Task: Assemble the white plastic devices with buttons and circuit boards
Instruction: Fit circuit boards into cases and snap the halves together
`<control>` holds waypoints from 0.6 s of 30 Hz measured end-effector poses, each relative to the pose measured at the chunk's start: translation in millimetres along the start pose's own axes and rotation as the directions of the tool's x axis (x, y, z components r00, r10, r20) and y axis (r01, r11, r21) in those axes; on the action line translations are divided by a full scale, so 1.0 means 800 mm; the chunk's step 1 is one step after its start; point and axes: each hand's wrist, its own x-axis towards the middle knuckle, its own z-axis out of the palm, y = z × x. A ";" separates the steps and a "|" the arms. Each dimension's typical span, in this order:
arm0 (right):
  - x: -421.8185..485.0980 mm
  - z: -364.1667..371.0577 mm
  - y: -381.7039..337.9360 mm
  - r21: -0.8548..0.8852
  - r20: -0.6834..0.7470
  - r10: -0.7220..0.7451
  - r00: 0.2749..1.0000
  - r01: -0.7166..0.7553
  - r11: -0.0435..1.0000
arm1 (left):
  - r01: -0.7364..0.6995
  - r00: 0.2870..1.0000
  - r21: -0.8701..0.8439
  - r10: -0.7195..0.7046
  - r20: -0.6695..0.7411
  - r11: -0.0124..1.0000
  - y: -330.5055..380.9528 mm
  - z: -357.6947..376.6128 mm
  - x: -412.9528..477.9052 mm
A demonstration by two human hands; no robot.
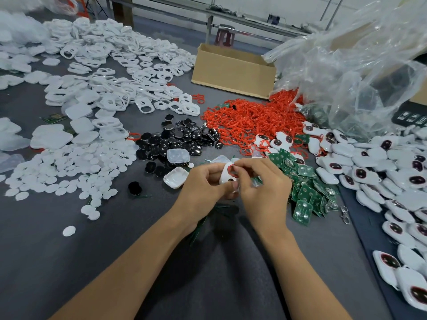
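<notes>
Leftmost, white discs (69, 167) and frames (120, 70) litter the grey worktop (69, 262), with black buttons (175, 139) just right of the discs. At centre, the left hand (201, 190) grips a white shell (225, 177) above the worktop, fingers curled round it, while the right hand (265, 185) pinches a red ring (231, 168) at the shell's upper hole. Rightward lie green boards (307, 192), a ring heap (249, 118) behind them, and finished devices (381, 172) piled along the right edge.
</notes>
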 end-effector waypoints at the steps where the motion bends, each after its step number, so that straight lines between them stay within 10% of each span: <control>1: 0.000 0.000 0.001 -0.002 0.001 -0.008 1.000 0.008 1.000 | 0.008 1.000 -0.008 -0.008 -0.001 1.000 0.000 0.000 0.000; 18: -0.003 0.008 -0.004 0.172 -0.037 0.109 0.993 -0.102 0.980 | 0.083 0.995 -0.254 -0.092 -0.024 0.964 0.000 -0.003 0.006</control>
